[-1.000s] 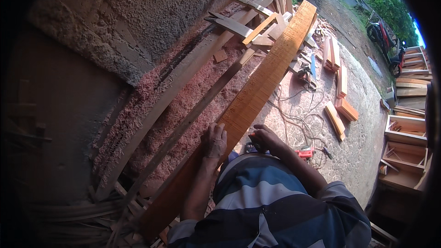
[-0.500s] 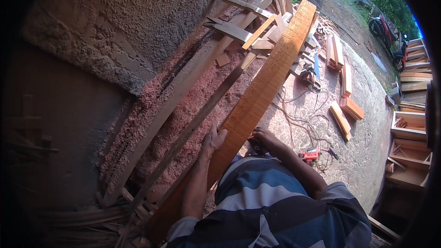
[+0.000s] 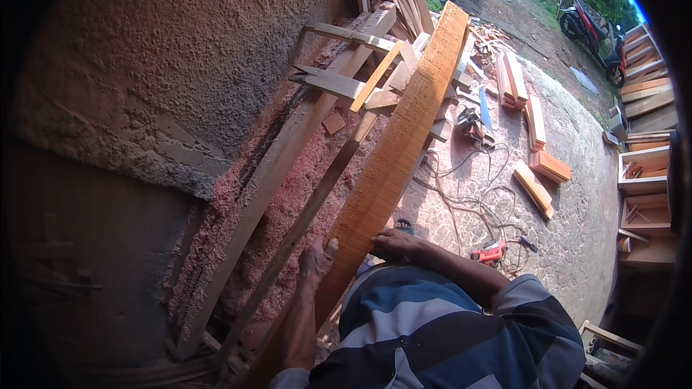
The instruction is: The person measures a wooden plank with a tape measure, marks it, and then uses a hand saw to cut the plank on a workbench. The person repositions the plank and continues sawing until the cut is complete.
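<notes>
A long orange-brown plank (image 3: pixel 389 166) slants from the lower left up to the far right, its upper end resting over the pale wooden pieces of a rough stand (image 3: pixel 339 81). My left hand (image 3: pixel 316 261) grips the plank's left edge, thumb lying on the top face. At the opposite edge is my right hand (image 3: pixel 396 246), its fingers curled at the wood and their tips hidden below. A narrow weathered batten (image 3: pixel 310 202) runs alongside the plank on the left. On top of the stand lies a thin orange strip (image 3: pixel 376 75).
Pink shavings cover the ground beside a thick beam (image 3: pixel 267 187) and rough wall (image 3: pixel 180 65). A red power tool (image 3: pixel 489 253), cables (image 3: pixel 453 209), a blue-bladed handsaw (image 3: pixel 485 108) and cut wood blocks (image 3: pixel 550 167) lie at right. Wooden boxes (image 3: pixel 645 191) stand at the edge; motorcycles (image 3: pixel 595 39) are beyond.
My right hand has moved down and left to the plank's edge. My left hand has shifted lower along the plank. The view has turned slightly, moving the scene left.
</notes>
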`<state>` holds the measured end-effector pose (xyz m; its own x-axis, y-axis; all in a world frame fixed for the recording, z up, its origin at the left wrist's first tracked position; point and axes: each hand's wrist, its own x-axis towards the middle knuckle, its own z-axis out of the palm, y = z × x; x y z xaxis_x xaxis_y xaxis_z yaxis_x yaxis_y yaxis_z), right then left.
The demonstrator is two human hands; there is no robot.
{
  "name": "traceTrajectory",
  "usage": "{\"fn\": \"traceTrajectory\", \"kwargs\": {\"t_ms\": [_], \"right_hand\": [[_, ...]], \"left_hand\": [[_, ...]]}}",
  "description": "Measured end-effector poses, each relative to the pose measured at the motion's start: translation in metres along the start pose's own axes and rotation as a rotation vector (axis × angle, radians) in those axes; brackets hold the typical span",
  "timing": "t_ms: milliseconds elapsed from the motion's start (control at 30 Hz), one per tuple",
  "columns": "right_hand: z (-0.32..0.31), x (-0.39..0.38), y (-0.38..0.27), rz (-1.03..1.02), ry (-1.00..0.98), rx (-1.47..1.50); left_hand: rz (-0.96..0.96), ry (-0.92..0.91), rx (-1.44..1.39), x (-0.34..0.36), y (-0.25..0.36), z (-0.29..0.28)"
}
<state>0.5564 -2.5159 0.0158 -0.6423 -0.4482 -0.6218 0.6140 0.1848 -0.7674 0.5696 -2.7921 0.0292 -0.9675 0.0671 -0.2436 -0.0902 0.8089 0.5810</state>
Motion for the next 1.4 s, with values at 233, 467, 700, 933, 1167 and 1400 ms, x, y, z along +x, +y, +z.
{"fn": "traceTrajectory", "kwargs": {"t_ms": [233,467,700,933,1167,1400], "right_hand": [[-0.028,0.017,-0.051,0.062,0.005,0.197],[-0.073,0.004,-0.088,-0.085,0.038,0.391],[-0.096,0.003,-0.076,-0.307,0.037,-0.037],[-0.107,0.008,-0.087,-0.202,-0.003,-0.058],[-0.108,0.016,-0.088,-0.093,-0.031,0.115],[-0.110,0.035,-0.082,0.016,-0.009,0.338]], "left_hand": [[0.017,0.232,0.191,0.012,0.059,-0.025],[0.163,0.386,0.260,0.032,0.099,0.013],[0.121,0.487,0.334,0.026,0.107,0.047],[0.074,0.454,0.283,0.028,0.104,0.052],[0.025,0.404,0.275,0.027,0.113,0.046],[0.083,0.404,0.282,0.038,0.119,0.038]]}}
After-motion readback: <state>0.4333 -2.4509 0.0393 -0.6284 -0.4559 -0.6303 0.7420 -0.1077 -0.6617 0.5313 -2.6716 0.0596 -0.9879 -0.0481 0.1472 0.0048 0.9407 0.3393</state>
